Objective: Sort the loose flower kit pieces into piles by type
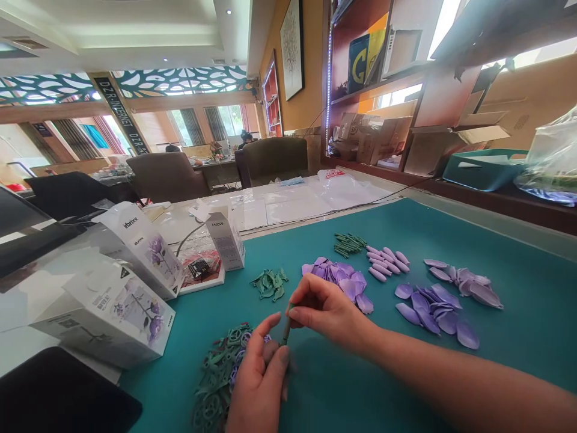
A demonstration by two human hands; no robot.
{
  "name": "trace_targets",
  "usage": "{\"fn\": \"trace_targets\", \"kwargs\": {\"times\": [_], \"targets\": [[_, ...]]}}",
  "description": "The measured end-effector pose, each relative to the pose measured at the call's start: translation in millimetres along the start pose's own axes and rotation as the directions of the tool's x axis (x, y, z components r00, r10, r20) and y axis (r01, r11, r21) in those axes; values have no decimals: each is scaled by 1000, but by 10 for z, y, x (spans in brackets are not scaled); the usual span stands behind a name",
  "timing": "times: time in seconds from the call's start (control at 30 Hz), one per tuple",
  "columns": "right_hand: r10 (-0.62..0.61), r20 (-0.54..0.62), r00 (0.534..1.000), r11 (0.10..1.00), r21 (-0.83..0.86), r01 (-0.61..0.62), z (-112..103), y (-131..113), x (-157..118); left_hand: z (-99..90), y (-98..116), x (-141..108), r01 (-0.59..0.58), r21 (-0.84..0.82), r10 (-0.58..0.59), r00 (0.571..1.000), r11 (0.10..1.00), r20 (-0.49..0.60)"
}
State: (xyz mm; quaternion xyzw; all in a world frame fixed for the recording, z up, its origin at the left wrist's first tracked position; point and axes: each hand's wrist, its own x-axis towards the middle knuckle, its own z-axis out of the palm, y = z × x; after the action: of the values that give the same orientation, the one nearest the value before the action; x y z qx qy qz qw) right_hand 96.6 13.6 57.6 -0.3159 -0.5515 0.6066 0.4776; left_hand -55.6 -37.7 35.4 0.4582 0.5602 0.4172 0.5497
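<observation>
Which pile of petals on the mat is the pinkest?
The small pile of narrow pink petals, right beside the green stems; the other piles hold wider purple petals.

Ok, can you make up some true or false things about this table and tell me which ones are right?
1. The right hand is holding a thin green stem. True.
2. The purple petals are inside a basket. False: they lie in loose piles on the teal mat.
3. A box with purple flowers printed on it sits by the mat's edge. True.
4. The green leaves are on top of the purple petals. False: they lie apart, to the left of the petals.
</observation>
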Motion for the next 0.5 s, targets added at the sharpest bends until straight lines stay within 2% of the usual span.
{"fn": "trace_targets", "kwargs": {"times": [0.13, 0.23, 0.4, 0.5], "targets": [[6, 3, 1000, 1000, 9, -6, 44, 64, -12, -17, -20, -18, -37, 8, 37, 999, 999, -12], [-16, -10, 1000, 1000, 20, 17, 79, 112, -25, -12, 4, -47, -54, 23, 55, 997, 998, -60], [-53, -11, 999, 998, 38, 53, 112, 174, -38, 50, 79, -127, -127, 166, 150, 980, 978, -134], [-45, 0, 999, 997, 59, 45, 91, 215, -19, 21, 138, -184, -182, 250, 234, 952, 951, -198]]}}
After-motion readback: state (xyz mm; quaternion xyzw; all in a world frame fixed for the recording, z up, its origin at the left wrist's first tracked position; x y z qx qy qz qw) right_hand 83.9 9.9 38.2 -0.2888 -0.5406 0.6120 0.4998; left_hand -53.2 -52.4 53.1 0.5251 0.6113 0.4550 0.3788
